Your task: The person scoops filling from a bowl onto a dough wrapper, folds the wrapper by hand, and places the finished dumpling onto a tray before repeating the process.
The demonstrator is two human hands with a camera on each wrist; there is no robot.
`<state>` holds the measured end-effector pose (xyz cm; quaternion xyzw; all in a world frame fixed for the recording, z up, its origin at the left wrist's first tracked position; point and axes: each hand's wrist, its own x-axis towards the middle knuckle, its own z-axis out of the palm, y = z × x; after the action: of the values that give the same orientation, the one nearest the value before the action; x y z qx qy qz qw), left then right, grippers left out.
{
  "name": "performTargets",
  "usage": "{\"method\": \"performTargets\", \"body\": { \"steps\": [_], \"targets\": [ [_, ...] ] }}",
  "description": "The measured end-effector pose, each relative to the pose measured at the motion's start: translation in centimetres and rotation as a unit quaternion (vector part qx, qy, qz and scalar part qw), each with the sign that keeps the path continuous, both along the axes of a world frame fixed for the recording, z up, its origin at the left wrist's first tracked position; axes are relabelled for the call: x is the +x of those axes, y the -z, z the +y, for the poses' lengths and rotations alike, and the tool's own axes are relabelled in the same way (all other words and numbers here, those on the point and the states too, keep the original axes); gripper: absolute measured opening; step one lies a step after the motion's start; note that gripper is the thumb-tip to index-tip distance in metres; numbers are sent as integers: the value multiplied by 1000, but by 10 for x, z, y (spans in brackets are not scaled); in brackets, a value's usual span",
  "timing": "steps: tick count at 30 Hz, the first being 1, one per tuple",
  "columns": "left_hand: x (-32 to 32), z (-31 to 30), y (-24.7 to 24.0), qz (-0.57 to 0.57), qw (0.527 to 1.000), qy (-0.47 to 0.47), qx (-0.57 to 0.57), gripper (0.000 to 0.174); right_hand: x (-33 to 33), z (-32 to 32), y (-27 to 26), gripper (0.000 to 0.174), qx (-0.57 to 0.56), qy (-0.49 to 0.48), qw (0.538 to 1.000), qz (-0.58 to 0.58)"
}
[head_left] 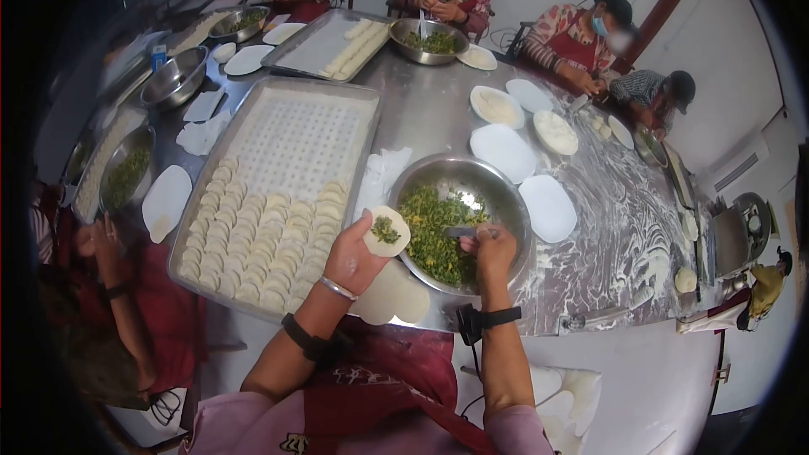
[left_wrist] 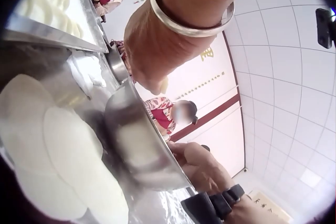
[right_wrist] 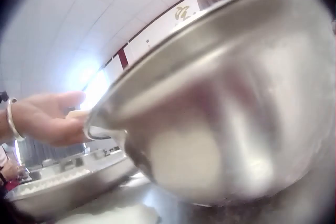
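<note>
In the head view my left hand (head_left: 352, 259) holds a round dough wrapper (head_left: 387, 231) with chopped green filling on it; its fingers are mostly hidden beneath. Just right of it, my right hand (head_left: 492, 251) grips a metal utensil (head_left: 459, 232) over the green filling (head_left: 431, 244) in a steel bowl (head_left: 509, 194). The bowl's outer side (right_wrist: 210, 119) covers much of the right wrist view, where the left hand (right_wrist: 50, 120) is at the left. Flat wrappers (left_wrist: 68, 145) lie below the hands in the left wrist view.
Left of the bowl is a large tray (head_left: 364, 131) with rows of folded dumplings (head_left: 270, 240). White plates (head_left: 504, 152) stand beyond the bowl, and flour (head_left: 624, 227) covers the table at right. Several people sit around the table, beside more bowls (head_left: 428, 52) and trays.
</note>
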<state>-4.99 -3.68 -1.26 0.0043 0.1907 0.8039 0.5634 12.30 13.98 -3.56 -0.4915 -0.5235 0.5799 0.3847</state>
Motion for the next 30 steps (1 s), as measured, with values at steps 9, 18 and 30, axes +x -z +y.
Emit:
{"method": "performTargets", "body": {
  "steps": [9,18,30],
  "targets": [
    [1,6,1,-9,1000,-3,-5,31,10,-7,-13,24,-120,41,983,136],
    [4,21,26,203,979,31,21,39,17,-23,-43,22,-110,32,971,210],
    [12,30,3,28,998,50,35,38,12,-108,-47,12,529,-85,843,-52]
  ]
}}
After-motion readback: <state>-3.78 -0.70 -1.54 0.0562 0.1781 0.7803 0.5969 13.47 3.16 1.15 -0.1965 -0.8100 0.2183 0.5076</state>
